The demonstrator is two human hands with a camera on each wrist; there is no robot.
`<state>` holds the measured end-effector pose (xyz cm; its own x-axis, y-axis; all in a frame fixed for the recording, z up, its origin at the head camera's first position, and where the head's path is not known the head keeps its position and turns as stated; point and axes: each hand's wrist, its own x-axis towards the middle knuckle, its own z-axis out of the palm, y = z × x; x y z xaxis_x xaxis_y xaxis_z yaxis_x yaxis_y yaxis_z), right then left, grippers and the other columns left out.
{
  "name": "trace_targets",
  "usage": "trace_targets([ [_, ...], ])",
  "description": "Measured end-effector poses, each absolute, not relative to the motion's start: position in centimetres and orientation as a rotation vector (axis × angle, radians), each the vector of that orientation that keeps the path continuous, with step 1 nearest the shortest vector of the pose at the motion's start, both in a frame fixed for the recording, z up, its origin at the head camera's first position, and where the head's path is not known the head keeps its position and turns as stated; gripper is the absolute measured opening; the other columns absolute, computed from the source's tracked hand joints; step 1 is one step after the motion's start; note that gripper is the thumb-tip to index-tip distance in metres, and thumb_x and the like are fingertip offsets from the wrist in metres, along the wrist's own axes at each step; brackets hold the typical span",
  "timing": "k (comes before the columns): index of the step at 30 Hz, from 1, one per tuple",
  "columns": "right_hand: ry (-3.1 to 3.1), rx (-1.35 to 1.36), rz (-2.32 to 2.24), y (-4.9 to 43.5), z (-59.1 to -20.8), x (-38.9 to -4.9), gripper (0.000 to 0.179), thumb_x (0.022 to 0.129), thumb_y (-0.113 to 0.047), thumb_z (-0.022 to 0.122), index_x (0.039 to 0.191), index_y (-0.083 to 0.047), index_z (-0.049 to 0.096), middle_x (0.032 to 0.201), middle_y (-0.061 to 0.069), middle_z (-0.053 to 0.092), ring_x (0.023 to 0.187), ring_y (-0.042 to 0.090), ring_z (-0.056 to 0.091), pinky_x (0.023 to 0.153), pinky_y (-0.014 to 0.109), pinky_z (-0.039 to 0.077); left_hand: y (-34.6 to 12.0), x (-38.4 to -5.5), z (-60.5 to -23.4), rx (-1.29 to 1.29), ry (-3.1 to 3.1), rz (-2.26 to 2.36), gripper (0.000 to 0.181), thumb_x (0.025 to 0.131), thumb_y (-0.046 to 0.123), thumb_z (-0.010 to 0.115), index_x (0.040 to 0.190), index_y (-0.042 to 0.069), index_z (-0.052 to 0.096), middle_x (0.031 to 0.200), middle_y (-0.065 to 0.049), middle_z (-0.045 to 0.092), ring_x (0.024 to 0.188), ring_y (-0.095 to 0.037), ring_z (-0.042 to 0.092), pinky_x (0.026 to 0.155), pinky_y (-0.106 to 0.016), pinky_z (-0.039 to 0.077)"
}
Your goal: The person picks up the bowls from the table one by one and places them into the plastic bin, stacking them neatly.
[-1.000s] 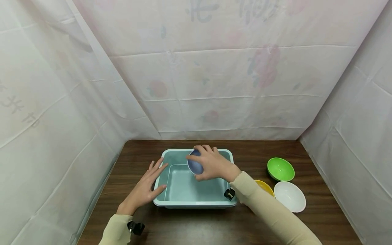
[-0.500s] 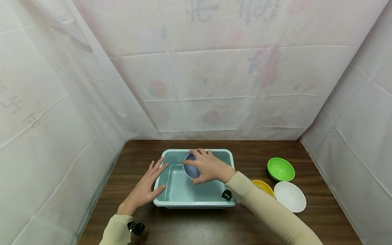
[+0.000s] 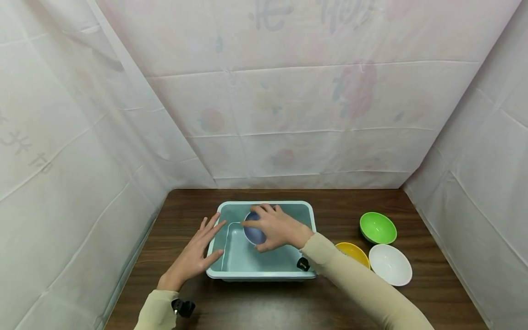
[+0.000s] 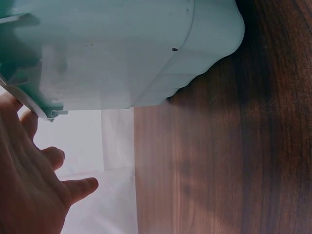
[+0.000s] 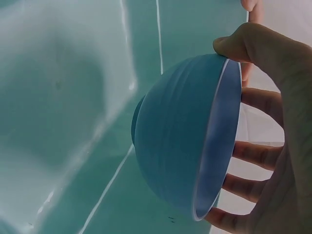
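Note:
A blue bowl [image 5: 175,131] is gripped at its rim by my right hand [image 3: 277,228], thumb on one side and fingers spread over the far side. In the head view the bowl [image 3: 254,233] is over the inside of a light teal plastic basin [image 3: 264,275]; the right wrist view shows its base toward the basin's inner wall. My left hand [image 3: 197,252] has its fingers straight and spread at the basin's left rim. In the left wrist view some of those fingertips [image 4: 30,122] are right at the rim.
To the right of the basin, a green bowl [image 3: 378,228], a white bowl [image 3: 390,265] and a yellow bowl [image 3: 354,253] stand on the dark wooden table [image 3: 264,302]. White patterned sheets [image 3: 288,114] hang behind and on both sides.
My right hand has moved left and slightly nearer with the blue bowl, uncovering more of the yellow bowl. The left hand and the basin look the same.

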<state>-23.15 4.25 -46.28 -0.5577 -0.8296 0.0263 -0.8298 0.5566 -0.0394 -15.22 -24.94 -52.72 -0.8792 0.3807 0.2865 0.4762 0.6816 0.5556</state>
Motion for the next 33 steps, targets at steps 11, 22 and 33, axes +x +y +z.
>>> trace_targets([
  [11,-2.727,1.525,0.025,3.8,-47.4,-23.5,0.074,0.083,-0.059,0.075,0.151,-0.041,0.051,0.155,0.01,0.045,0.138,0.032,0.046,0.091,0.052,0.055,-24.9,-15.2,-52.8,-0.708,-2.74,-0.97,0.075,0.094,0.022,0.07,0.161,0.016,0.037,0.174,-0.007,0.016,0.156,-0.052,0.01,0.111,-0.083,0.02],
  [22,-2.775,1.55,-0.026,2.9,-48.3,-23.7,0.072,0.085,-0.06,0.073,0.151,-0.042,0.051,0.155,0.007,0.045,0.139,0.031,0.045,0.093,0.053,0.055,-25.0,-15.2,-52.7,-0.708,-2.739,-0.989,0.075,0.096,0.023,0.07,0.162,0.02,0.035,0.174,-0.007,0.015,0.156,-0.051,0.008,0.112,-0.082,0.019],
  [33,-2.772,1.579,-0.11,2.1,-49.2,-23.5,0.071,0.086,-0.062,0.072,0.151,-0.045,0.049,0.157,0.007,0.044,0.139,0.031,0.047,0.093,0.052,0.056,-24.9,-15.1,-52.8,-0.696,-2.753,-0.994,0.075,0.096,0.023,0.07,0.162,0.02,0.035,0.174,-0.006,0.014,0.157,-0.05,0.008,0.112,-0.082,0.02],
])
